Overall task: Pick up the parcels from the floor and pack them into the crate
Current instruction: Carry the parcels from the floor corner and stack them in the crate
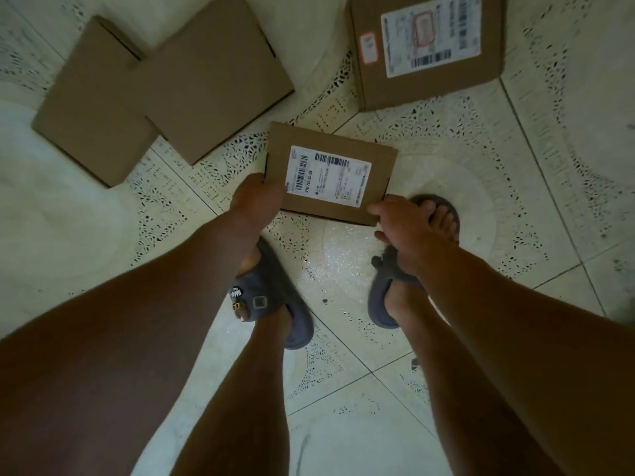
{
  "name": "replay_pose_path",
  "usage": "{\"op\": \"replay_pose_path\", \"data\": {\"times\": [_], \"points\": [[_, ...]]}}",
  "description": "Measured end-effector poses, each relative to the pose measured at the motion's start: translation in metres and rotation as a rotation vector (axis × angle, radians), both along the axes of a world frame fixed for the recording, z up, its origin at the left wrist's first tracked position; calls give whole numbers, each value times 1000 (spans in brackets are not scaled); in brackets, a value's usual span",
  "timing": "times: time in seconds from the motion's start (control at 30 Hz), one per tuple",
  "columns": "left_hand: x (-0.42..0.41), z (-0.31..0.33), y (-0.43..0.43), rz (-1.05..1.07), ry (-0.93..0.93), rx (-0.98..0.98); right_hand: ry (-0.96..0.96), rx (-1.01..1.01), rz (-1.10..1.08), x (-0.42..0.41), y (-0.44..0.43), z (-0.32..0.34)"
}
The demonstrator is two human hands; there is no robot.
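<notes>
A small flat cardboard parcel (330, 173) with a white barcode label sits just in front of my feet. My left hand (256, 201) grips its near left corner and my right hand (398, 221) grips its near right corner. Whether it rests on the floor or is lifted I cannot tell. Two plain brown parcels lie at the upper left, the larger parcel (213, 73) overlapping the left parcel (92, 108). A thicker labelled parcel (426, 49) lies at the upper right. No crate is in view.
The floor is pale tile (515, 201) with a dark speckled pattern. My two feet in grey slippers, the left slipper (271, 304) and the right slipper (388, 293), stand right below the held parcel.
</notes>
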State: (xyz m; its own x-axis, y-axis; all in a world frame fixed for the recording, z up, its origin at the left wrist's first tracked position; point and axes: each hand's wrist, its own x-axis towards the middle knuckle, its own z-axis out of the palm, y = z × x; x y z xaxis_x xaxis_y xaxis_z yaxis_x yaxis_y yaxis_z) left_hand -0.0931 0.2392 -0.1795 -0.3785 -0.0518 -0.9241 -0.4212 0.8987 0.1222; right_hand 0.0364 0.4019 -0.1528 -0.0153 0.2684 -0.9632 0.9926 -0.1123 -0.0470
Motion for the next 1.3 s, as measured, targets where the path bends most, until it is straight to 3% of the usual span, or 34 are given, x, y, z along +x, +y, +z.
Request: {"op": "replay_pose_path", "data": {"times": [0.13, 0.2, 0.3, 0.53, 0.83, 1.03, 1.3], "points": [[8, 52, 3, 120, -21, 83, 93, 113, 164, 29, 10, 14], [10, 91, 2, 182, -30, 135, 102, 120, 113, 42, 14, 30], [6, 162, -1, 217, -57, 187, 112, 106, 36, 20, 10, 119], [-25, 345, 1, 156, 37, 317, 247, 142, -364, -8, 3, 345], [-34, 556, -37, 170, 198, 436, 435, 244, -324, -18, -24, 548], [-13, 645, -82, 318, 312, 465, 598, 189, -244, -20, -53, 623], [60, 708, -149, 693, 499, 371, 684, 25, 97, -42, -83, 655]]}}
